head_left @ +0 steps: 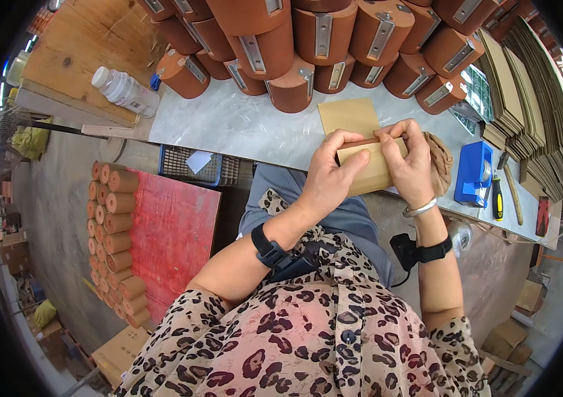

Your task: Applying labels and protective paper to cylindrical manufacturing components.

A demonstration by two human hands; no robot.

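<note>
Both my hands grip a curved sheet of stiff tan paper (pixel 370 171) at the table's front edge. Along its upper side a reddish-brown strip shows; whether the paper is wrapped around a piece cannot be made out. My left hand (pixel 334 169) pinches the left end, thumb on top and fingers behind. On the right end, my right hand (pixel 410 162) presses with its thumb and bent fingers. A flat tan sheet (pixel 347 114) lies on the table just beyond them. Crumpled brown cloth (pixel 440 164) sits right beside my right hand.
Stacked reddish-brown cylinders with metal strips (pixel 291 89) line the table's back. To the right are a blue tape dispenser (pixel 473 175), a yellow-black screwdriver (pixel 497 198), a hammer (pixel 513 188) and cardboard stacks (pixel 513 99). A plastic bottle (pixel 126 91) stands left; small cylinders (pixel 119 225) cover a red board (pixel 172 215).
</note>
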